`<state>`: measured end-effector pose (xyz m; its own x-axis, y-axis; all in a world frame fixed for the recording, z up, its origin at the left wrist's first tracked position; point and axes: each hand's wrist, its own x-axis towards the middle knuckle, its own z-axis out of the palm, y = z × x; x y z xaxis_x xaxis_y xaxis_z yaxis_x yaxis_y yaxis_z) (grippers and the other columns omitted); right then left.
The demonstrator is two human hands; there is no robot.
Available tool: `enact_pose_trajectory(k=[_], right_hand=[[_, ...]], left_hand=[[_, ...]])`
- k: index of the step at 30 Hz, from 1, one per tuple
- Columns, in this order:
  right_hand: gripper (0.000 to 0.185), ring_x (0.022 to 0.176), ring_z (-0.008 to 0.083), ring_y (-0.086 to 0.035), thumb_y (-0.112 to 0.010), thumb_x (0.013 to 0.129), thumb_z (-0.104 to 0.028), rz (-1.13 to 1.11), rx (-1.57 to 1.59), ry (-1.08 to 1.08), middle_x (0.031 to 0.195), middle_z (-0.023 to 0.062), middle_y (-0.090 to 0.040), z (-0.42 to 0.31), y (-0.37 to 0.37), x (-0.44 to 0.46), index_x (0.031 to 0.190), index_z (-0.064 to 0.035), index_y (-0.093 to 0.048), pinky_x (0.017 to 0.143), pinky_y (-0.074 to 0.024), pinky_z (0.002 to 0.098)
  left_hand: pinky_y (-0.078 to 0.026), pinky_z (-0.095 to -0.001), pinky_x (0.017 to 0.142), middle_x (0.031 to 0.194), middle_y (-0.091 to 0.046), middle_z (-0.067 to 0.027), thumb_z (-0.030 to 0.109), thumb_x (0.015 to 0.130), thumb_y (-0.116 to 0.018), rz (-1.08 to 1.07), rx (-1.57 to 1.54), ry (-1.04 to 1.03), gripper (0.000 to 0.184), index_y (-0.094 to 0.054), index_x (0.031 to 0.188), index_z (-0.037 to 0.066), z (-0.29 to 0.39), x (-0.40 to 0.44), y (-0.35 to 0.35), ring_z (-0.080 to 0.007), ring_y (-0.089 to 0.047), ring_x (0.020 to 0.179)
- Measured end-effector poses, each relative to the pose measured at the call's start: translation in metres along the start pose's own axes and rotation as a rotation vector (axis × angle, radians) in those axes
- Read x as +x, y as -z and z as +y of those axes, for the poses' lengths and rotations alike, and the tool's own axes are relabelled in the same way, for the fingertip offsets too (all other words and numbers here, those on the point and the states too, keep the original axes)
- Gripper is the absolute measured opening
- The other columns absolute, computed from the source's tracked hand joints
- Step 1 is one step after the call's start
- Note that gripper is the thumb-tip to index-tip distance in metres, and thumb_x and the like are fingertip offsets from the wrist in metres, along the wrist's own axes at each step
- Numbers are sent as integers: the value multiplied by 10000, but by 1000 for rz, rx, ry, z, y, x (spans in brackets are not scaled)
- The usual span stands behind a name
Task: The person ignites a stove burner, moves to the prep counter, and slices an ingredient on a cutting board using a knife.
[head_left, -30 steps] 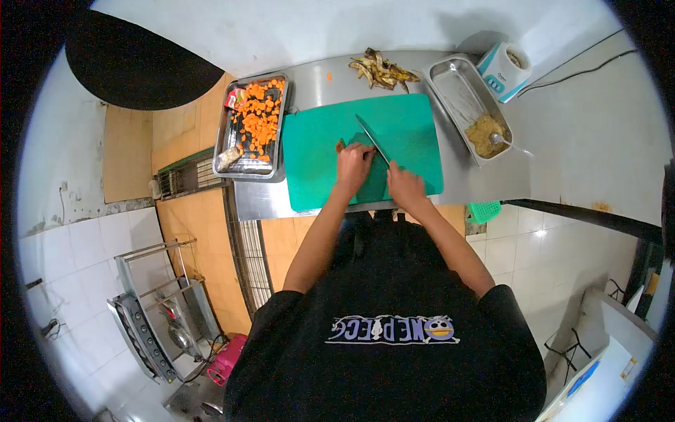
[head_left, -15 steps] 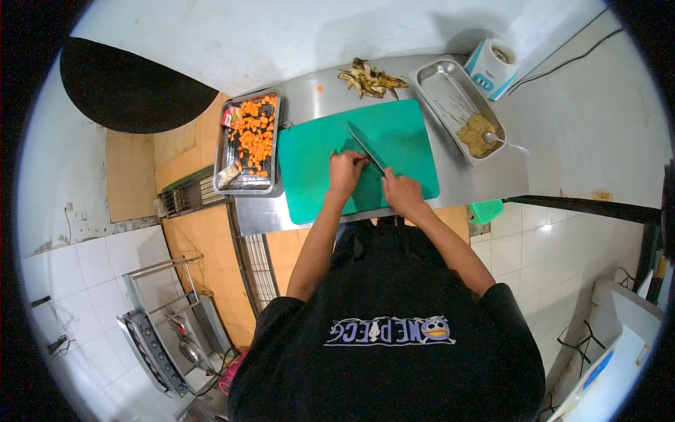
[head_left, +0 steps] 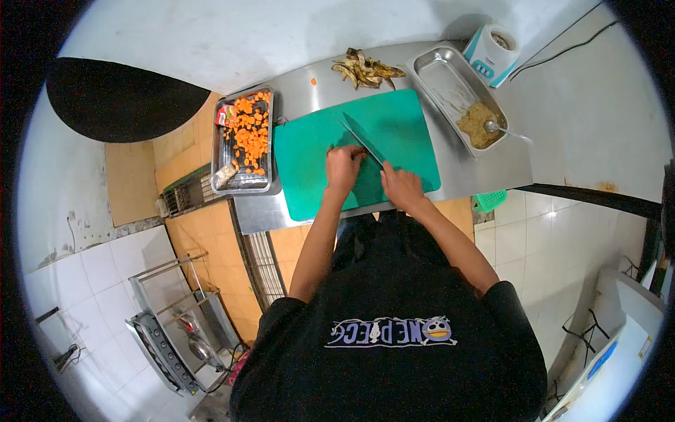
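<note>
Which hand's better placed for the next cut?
Probably the right hand: it grips the knife over the board. The left hand is beside the blade, seemingly steadying something small.

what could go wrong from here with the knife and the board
The left hand's fingers are right beside the knife, so a slip might nick them. The green cutting board reaches the near edge of the steel table, and might tip if pressed there. The spoon juts over its pan's rim and could get knocked.

Both forearms reach forward, left fingers (head_left: 356, 151) curled, right fingers (head_left: 386, 171) closed.
</note>
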<state>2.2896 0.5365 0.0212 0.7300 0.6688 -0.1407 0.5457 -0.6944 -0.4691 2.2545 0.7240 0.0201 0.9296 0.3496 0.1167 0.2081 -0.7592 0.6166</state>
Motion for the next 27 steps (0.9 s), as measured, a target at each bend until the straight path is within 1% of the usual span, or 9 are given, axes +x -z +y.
enact_pose_trajectory(k=[3, 5, 9, 11, 14, 18, 21, 24, 27], right_hand=[[237, 715, 454, -687, -500, 1008, -298, -47, -7, -23, 755, 230, -683, -1, 0, 3, 1095, -78, -514, 630, -543, 589], [243, 657, 439, -660, -492, 1013, -291, 60, -31, 36, 711, 215, -660, 0, -6, -1, 1134, -81, -512, 575, -509, 568], [229, 657, 421, -672, -503, 1008, -283, 27, -32, 16, 700, 200, -665, 2, -9, 7, 1106, -76, -516, 572, -510, 562], [219, 662, 411, -678, -515, 1002, -272, 7, -53, -7, 691, 191, -668, 2, -11, 8, 1083, -70, -518, 574, -513, 560], [214, 664, 413, -676, -521, 997, -267, 13, -31, 7, 698, 195, -670, 3, -5, 7, 1081, -71, -523, 580, -511, 562], [220, 660, 417, -670, -516, 1000, -271, 3, -6, 5, 702, 193, -668, 3, -2, 5, 1090, -71, -527, 586, -505, 565], [226, 656, 420, -663, -508, 1004, -276, -2, -7, 8, 714, 191, -668, 4, -3, 5, 1106, -76, -531, 588, -500, 566], [243, 657, 418, -689, -510, 1002, -308, 24, 1, 34, 715, 205, -682, 5, -8, 2, 1089, -82, -535, 588, -533, 575], [239, 653, 417, -687, -515, 1000, -307, 18, -37, 25, 698, 202, -676, 6, -11, 3, 1084, -84, -533, 583, -530, 577]], left_hand=[[-495, -475, 900, 863, -742, -130, 177, 817, -751, -28, 8, 23, 114, -787, 888, 95, 1, 3, 3, -362, -680, 730], [-504, -440, 876, 848, -741, -132, 161, 812, -748, -46, 50, -17, 106, -788, 886, 96, 0, 1, 3, -362, -680, 735], [-534, -416, 814, 837, -738, -144, 154, 819, -746, -51, 41, -38, 103, -784, 878, 80, -4, 6, 0, -348, -690, 719], [-555, -406, 711, 830, -736, -154, 155, 816, -752, -70, 25, 7, 103, -778, 854, 63, -4, 7, 0, -331, -701, 699], [-557, -402, 634, 827, -738, -159, 166, 812, -762, -93, -70, 36, 130, -770, 866, 48, -4, 8, 0, -305, -707, 658], [-556, -406, 650, 827, -743, -148, 172, 810, -767, -112, -88, 70, 158, -769, 904, 46, -5, 9, 1, -285, -706, 630], [-556, -407, 652, 821, -742, -145, 183, 821, -759, -75, 28, 35, 177, -764, 925, 40, -4, 8, 2, -277, -699, 600], [-556, -413, 656, 806, -735, -152, 190, 829, -752, -105, -16, 98, 173, -764, 919, 43, -1, 4, 6, -296, -698, 616], [-557, -412, 651, 801, -730, -164, 187, 833, -748, -109, 9, 14, 170, -763, 912, 38, -1, 5, 8, -309, -705, 649]])
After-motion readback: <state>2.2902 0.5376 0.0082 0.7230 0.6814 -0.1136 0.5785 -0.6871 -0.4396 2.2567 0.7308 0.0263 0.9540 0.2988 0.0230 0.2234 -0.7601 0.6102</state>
